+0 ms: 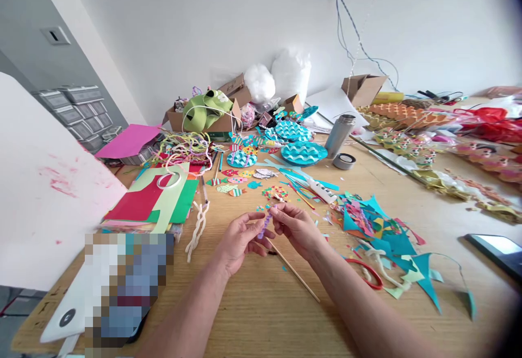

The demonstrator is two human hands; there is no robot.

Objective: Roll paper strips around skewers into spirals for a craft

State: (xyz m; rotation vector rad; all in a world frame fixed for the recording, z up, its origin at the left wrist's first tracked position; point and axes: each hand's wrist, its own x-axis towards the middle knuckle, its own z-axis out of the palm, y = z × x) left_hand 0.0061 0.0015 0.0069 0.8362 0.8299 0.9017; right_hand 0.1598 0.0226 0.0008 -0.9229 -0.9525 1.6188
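Between my two hands is a small purple twisted strip, held upright at a slant. My left hand (244, 238) pinches the lower part of the purple strip (265, 226). The thumb and forefinger of my right hand (296, 227) close on its top end. Just below the hands a thin wooden stick (299, 276) slants down to the right; its upper end is near my left fingertips. Behind the hands lie small paper fish (237, 192) and a patch of colored paper bits (275, 192).
Blue wavy paper discs (304, 153) and a steel bottle (340, 136) stand farther back. Paper scraps (402, 243) and a red ring (377, 279) lie right; colored sheets (185, 200) and white braided cord (198, 230) left. A glue tube (322, 189) lies beyond my right hand.
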